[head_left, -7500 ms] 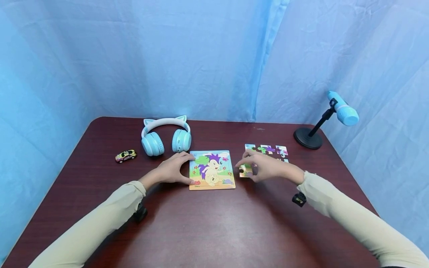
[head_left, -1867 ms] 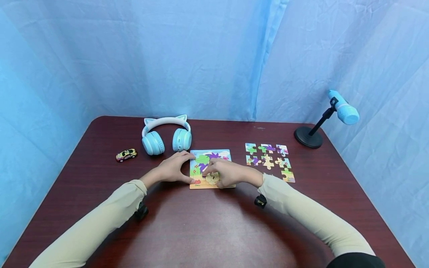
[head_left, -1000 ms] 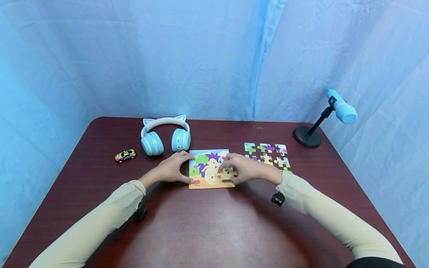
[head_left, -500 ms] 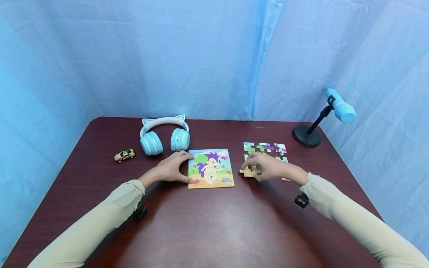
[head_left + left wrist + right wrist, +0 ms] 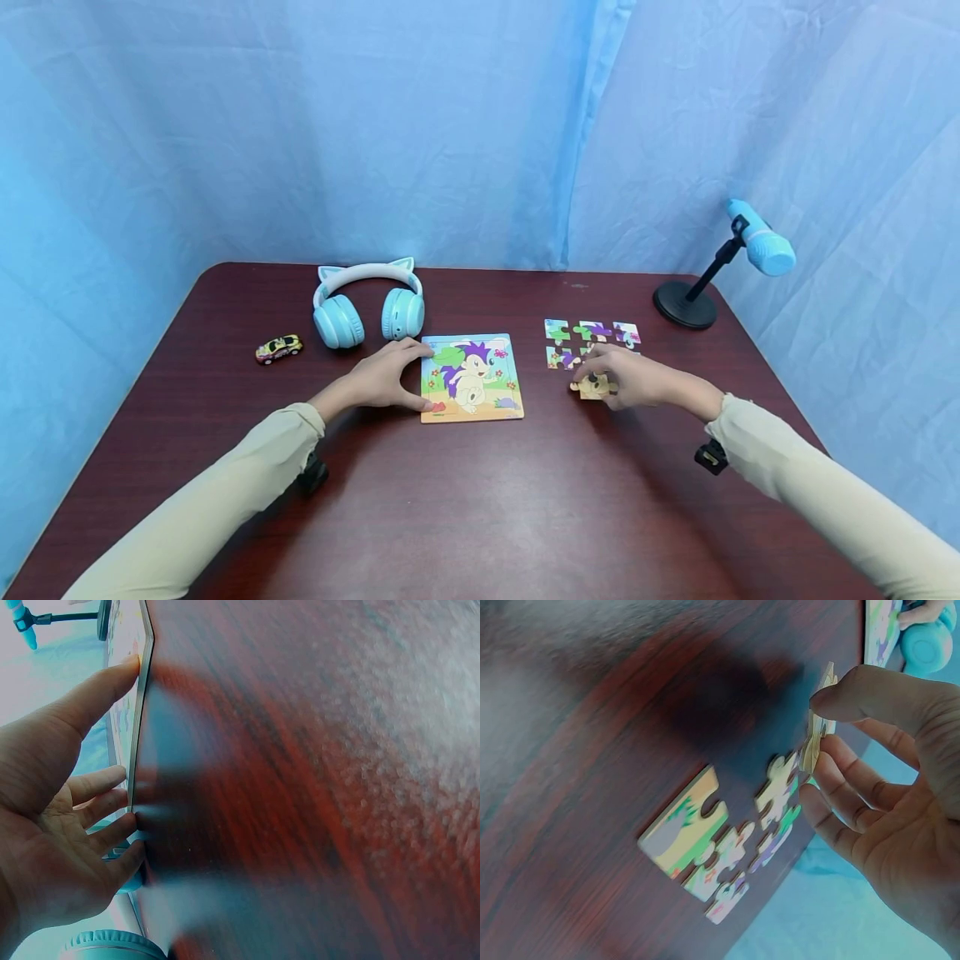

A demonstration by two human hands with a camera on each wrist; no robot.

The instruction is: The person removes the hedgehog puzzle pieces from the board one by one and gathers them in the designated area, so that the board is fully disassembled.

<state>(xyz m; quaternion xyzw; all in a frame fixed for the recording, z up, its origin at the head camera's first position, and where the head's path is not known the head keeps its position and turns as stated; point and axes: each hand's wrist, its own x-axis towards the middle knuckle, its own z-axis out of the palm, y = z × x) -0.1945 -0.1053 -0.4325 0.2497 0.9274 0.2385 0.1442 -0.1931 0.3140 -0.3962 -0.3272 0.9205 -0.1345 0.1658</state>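
A square hedgehog picture puzzle board (image 5: 471,379) lies flat on the table. My left hand (image 5: 382,377) rests at its left side, thumb and fingertips touching the edge; the left wrist view shows the thumb (image 5: 112,681) on that edge. To the right of the board, my right hand (image 5: 637,379) pinches a tan jigsaw piece (image 5: 595,387) just above the table. In the right wrist view this piece (image 5: 821,724) is seen almost edge-on between thumb and fingers. Several loose jigsaw pieces (image 5: 557,331) lie in rows behind the right hand, which hides some of them.
Light blue cat-ear headphones (image 5: 402,313) stand behind the left hand, with a small toy car (image 5: 279,348) farther left. A blue microphone (image 5: 768,250) on a black stand occupies the back right corner. Blue curtains (image 5: 450,133) surround the dark wooden table (image 5: 480,508).
My right hand was over the board about two seconds ago. It has since moved right, carrying the piece toward the loose ones. The left hand has stayed at the board's left edge.
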